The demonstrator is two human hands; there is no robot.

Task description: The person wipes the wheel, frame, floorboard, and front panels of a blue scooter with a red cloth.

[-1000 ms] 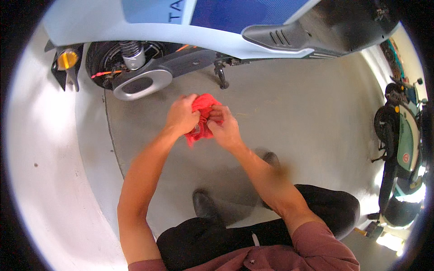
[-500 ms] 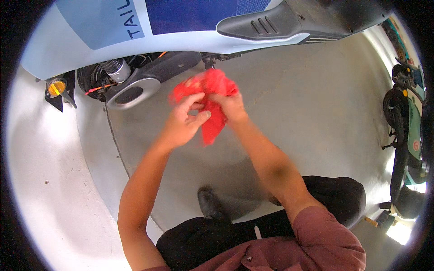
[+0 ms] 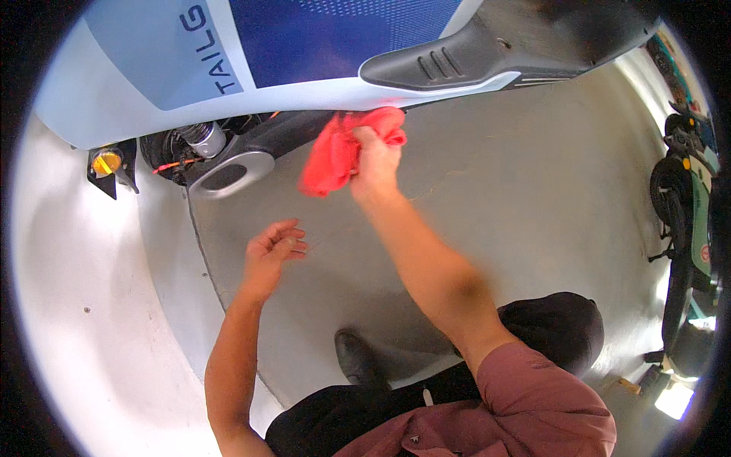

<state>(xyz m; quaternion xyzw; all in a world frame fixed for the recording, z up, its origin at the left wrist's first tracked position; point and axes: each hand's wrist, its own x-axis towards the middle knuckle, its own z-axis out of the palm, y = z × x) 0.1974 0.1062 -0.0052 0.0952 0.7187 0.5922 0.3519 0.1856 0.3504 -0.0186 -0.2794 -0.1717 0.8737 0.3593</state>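
A bunched red cloth [image 3: 333, 156] is in the grip of my right hand [image 3: 374, 166], held just beneath the lower edge of a scooter [image 3: 320, 95]. The scooter's side is white and blue, with a grey ribbed footboard [image 3: 426, 65]. The cloth hides part of the dark swingarm cover [image 3: 285, 131] behind it. Away from the cloth, my left hand [image 3: 274, 247] hangs over the grey floor with its fingers apart and bent, holding nothing that I can see.
At the left, the rear wheel [image 3: 161, 156], an oval silver-rimmed cover [image 3: 232, 175] and an orange indicator [image 3: 106, 162] sit low on the scooter. A white wall [image 3: 91, 305] stands on the left. Another scooter [image 3: 697, 206], green, is at the far right.
My left hand has let go of the red cloth and drawn back toward me, down and left. My right hand has kept the cloth, which now hangs more to the left.
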